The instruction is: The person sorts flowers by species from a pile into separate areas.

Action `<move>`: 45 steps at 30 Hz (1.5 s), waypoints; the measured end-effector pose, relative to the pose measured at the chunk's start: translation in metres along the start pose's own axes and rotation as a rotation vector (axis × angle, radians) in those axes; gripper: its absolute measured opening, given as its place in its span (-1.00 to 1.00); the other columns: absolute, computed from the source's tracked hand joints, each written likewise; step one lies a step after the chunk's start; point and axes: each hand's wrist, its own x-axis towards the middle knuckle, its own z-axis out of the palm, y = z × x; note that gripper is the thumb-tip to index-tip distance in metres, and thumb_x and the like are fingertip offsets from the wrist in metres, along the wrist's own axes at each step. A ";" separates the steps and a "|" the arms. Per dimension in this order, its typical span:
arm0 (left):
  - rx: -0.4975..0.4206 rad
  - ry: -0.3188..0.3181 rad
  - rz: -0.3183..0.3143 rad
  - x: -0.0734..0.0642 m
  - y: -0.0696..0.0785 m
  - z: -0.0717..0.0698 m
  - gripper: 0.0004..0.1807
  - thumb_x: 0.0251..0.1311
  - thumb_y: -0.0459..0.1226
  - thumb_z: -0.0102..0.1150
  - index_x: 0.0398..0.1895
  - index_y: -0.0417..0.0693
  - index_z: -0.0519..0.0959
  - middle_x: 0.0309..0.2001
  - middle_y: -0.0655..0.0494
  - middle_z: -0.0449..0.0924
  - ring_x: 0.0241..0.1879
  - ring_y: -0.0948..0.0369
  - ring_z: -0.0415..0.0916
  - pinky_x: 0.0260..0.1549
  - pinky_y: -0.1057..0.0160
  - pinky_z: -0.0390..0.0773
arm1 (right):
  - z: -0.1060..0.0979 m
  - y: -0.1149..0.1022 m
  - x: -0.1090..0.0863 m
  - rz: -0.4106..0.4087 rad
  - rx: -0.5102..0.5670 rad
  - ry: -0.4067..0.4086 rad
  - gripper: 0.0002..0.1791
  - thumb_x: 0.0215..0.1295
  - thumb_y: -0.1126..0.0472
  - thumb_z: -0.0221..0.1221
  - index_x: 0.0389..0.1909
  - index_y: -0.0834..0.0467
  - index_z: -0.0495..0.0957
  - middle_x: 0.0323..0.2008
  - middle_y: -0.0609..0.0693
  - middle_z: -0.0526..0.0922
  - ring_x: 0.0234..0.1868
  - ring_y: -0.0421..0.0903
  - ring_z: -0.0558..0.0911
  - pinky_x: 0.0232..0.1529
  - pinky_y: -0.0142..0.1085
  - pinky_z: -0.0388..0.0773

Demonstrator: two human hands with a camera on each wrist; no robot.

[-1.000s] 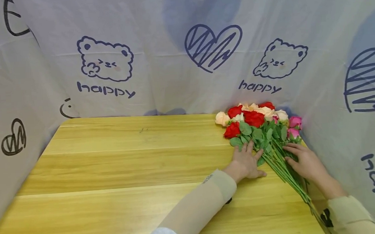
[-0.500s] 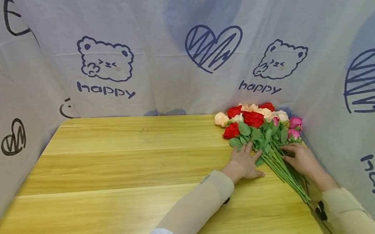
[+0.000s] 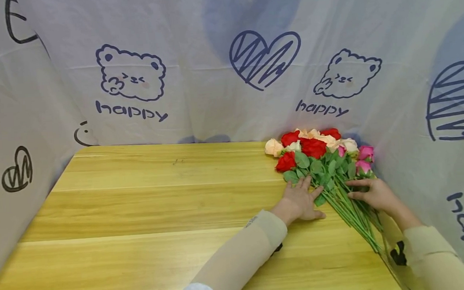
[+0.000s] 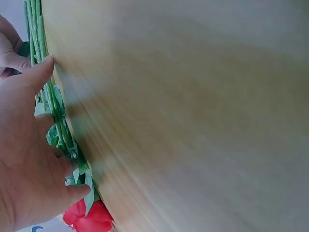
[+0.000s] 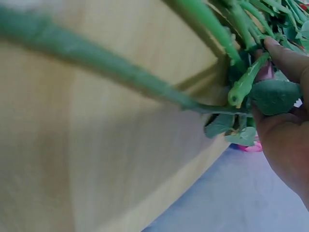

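A bunch of roses lies on the table, with red (image 3: 314, 148), peach (image 3: 274, 147) and pink blooms (image 3: 366, 152) at the far end and green stems (image 3: 352, 213) running toward me. My left hand (image 3: 299, 200) lies with fingers spread on the left side of the bunch, fingertips at the leaves (image 4: 89, 193). A red rose (image 4: 89, 217) shows beyond those fingertips in the left wrist view. My right hand (image 3: 378, 196) is at the right side of the stems, thumb and forefinger apart. In the right wrist view its fingers touch stems and a leaf (image 5: 275, 96).
The wooden table (image 3: 160, 211) extends left of the bunch. Printed cloth (image 3: 196, 89) hangs behind it and along both sides. The right forearm is close to the right cloth wall.
My right hand drew slightly left and then shifted its fingers among the stems; a few stem ends on the right moved apart. My left hand slid slightly left.
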 end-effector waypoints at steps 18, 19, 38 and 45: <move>-0.025 0.015 -0.006 -0.002 -0.004 0.002 -0.07 0.33 0.51 -0.21 0.67 0.62 -0.24 0.71 0.19 -0.38 0.66 0.22 -0.24 0.58 0.02 0.02 | -0.004 -0.012 -0.013 0.054 0.301 0.106 -0.40 0.58 0.11 0.17 0.45 0.40 0.37 0.30 0.49 0.46 -0.17 -0.53 0.57 -0.14 -0.53 0.62; -0.028 0.017 -0.006 -0.002 -0.005 0.003 -0.07 0.33 0.50 -0.21 0.67 0.62 -0.23 0.71 0.19 -0.38 0.66 0.22 -0.24 0.58 0.02 0.02 | -0.004 -0.013 -0.014 0.061 0.304 0.128 -0.39 0.58 0.09 0.16 0.46 0.38 0.37 0.33 0.48 0.44 -0.14 -0.56 0.53 -0.11 -0.52 0.62; -0.206 0.036 0.043 -0.014 -0.024 -0.013 -0.25 0.46 0.24 0.06 0.65 0.48 0.12 0.69 0.14 -0.14 0.63 0.20 -0.05 0.56 0.04 0.12 | -0.011 -0.040 -0.015 0.155 0.634 0.323 -0.35 0.60 0.29 0.08 0.57 0.40 0.13 0.60 0.32 0.05 -0.25 -0.45 0.70 -0.06 -0.64 0.58; -0.359 0.116 0.060 -0.009 -0.033 -0.012 -0.41 0.51 0.11 0.09 0.56 0.36 0.35 0.66 0.05 -0.01 0.53 0.13 0.22 0.44 0.17 0.34 | 0.000 -0.050 -0.013 0.091 0.840 0.231 -0.43 0.52 0.26 0.21 0.46 0.33 0.39 0.06 -0.22 0.66 -0.14 -0.34 0.76 0.00 -0.49 0.64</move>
